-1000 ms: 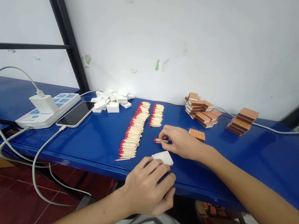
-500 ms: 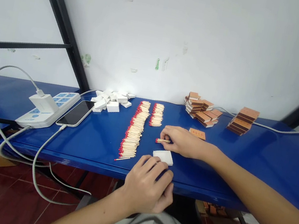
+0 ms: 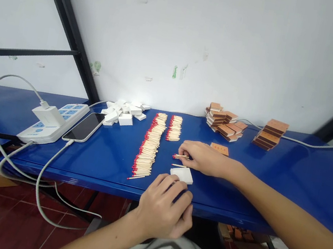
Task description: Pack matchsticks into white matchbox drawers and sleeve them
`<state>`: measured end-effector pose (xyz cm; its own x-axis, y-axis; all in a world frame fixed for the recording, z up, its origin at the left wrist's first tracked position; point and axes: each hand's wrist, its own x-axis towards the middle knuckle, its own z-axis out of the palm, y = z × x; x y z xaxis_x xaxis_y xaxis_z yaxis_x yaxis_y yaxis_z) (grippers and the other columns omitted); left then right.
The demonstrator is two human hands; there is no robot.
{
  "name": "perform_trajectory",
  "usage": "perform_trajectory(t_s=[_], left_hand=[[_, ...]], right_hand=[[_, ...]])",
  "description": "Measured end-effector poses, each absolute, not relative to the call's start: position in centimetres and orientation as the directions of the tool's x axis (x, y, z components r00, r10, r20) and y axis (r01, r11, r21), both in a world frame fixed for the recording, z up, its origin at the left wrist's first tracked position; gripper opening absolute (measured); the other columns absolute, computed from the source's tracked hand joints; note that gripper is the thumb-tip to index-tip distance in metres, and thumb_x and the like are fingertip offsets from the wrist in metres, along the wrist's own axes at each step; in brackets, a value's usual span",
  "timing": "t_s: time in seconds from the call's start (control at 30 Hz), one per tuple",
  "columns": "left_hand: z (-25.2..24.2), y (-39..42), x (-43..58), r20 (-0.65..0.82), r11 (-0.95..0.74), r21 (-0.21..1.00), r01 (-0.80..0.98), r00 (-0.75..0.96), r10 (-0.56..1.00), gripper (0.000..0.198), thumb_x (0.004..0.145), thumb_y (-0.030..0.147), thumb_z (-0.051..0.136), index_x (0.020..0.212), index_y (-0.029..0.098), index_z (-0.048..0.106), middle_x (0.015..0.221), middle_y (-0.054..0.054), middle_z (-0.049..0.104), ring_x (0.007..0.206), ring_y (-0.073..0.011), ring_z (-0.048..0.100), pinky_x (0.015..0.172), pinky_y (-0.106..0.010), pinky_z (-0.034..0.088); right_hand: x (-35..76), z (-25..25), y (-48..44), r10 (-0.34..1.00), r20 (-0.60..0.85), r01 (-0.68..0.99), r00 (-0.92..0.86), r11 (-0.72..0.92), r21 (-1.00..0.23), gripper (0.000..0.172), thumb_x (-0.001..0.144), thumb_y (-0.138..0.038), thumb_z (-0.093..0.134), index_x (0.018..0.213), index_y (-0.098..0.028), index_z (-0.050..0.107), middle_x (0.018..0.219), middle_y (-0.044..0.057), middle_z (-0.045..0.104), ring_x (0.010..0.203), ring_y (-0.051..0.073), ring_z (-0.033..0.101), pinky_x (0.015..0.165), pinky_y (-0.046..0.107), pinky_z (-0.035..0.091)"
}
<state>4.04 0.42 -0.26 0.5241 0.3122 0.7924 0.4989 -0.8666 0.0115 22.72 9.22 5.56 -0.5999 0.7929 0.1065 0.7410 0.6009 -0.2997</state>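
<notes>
My right hand point(image 3: 198, 157) pinches a few red-tipped matches point(image 3: 181, 156) between thumb and fingers, just above the blue table. Below them a single match point(image 3: 179, 166) lies at the far edge of a white inner matchbox tray point(image 3: 183, 174). My left hand point(image 3: 167, 205) is at the table's front edge, fingers curled at the tray's near side; its fingertips are partly hidden, and I cannot tell what they hold. To the left runs a long row of matches point(image 3: 148, 147), with a shorter row of matches point(image 3: 174, 128) beside its far end. An orange-brown matchbox sleeve point(image 3: 219, 149) lies beyond my right wrist.
A heap of white trays point(image 3: 125, 113) lies at the back left. Stacked brown matchboxes point(image 3: 225, 122) and a leaning stack of matchboxes point(image 3: 270, 134) stand at the back right. A phone point(image 3: 84, 126), a power strip point(image 3: 54, 122) and white cables point(image 3: 39, 188) occupy the left side.
A single match now shows on the table between the pinched matches and the white tray. My right fingers have shifted slightly; my left hand stays nearly still.
</notes>
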Motion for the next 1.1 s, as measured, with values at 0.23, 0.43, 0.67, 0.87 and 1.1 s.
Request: perform_trajectory(t_s=[0.23, 0.43, 0.67, 0.87, 1.1], left_hand=[[-0.4, 0.5, 4.1, 0.796, -0.864, 0.006, 0.504, 0.521, 0.309, 0.014, 0.082, 0.02, 0.054, 0.086, 0.016, 0.066, 0.086, -0.008, 0.068, 0.083, -0.0236, 0.059, 0.074, -0.039, 0.05], [-0.2, 0.4, 4.1, 0.795, -0.862, 0.011, 0.508, 0.518, 0.315, 0.014, 0.082, 0.019, 0.053, 0.085, 0.016, 0.066, 0.086, -0.008, 0.067, 0.082, -0.0232, 0.059, 0.072, -0.038, 0.05], [-0.2, 0.4, 4.2, 0.794, -0.859, 0.017, 0.512, 0.515, 0.323, 0.015, 0.082, 0.019, 0.053, 0.085, 0.016, 0.067, 0.086, -0.009, 0.068, 0.082, -0.0233, 0.059, 0.073, -0.039, 0.051], [-0.2, 0.4, 4.2, 0.795, -0.863, 0.023, 0.505, 0.515, 0.322, 0.013, 0.081, 0.019, 0.054, 0.086, 0.016, 0.066, 0.086, -0.008, 0.068, 0.082, -0.0234, 0.059, 0.073, -0.039, 0.05], [-0.3, 0.4, 4.2, 0.867, -0.9, 0.041, 0.435, 0.432, 0.249, 0.011, 0.076, 0.014, 0.055, 0.081, 0.017, 0.065, 0.081, -0.006, 0.068, 0.08, -0.0218, 0.06, 0.07, -0.036, 0.05]], right_hand=[[22.7, 5.5, 9.1, 0.775, 0.113, 0.73, -0.621, 0.625, -0.275, 0.014, 0.094, -0.03, 0.051, 0.087, -0.019, 0.055, 0.09, 0.004, 0.062, 0.072, 0.015, 0.051, 0.062, 0.027, 0.032], [23.0, 5.5, 9.3, 0.76, 0.136, 0.696, -0.635, 0.64, -0.324, 0.013, 0.093, -0.028, 0.051, 0.086, -0.019, 0.056, 0.086, 0.004, 0.062, 0.071, 0.015, 0.05, 0.063, 0.027, 0.033], [23.0, 6.3, 8.9, 0.768, 0.146, 0.668, -0.624, 0.621, -0.41, 0.017, 0.093, -0.032, 0.052, 0.086, -0.018, 0.059, 0.08, 0.003, 0.062, 0.068, 0.014, 0.05, 0.062, 0.026, 0.035], [22.8, 7.3, 8.5, 0.765, 0.132, 0.657, -0.63, 0.616, -0.434, 0.018, 0.091, -0.031, 0.054, 0.084, -0.016, 0.062, 0.077, 0.002, 0.063, 0.065, 0.012, 0.05, 0.062, 0.025, 0.035], [22.8, 8.6, 7.3, 0.724, 0.005, 0.598, -0.689, 0.573, -0.56, 0.019, 0.087, -0.032, 0.057, 0.08, -0.017, 0.065, 0.069, 0.0, 0.062, 0.061, 0.011, 0.049, 0.055, 0.023, 0.037]])
